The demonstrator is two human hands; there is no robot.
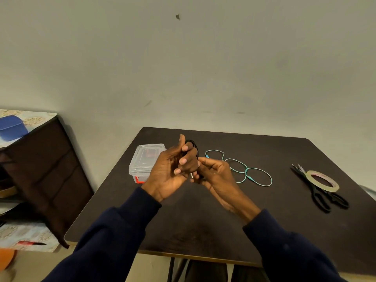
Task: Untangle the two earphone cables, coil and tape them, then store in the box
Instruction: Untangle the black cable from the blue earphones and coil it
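The black earphone cable (192, 148) is being coiled around the left hand (173, 167), whose grip is closed on it, while the right hand (213, 171) is pinching its end. Loops should be kept even. The teal cable (247, 169) is lying on the surface (223, 220) at three o'clock, the box (142, 159) at nine.
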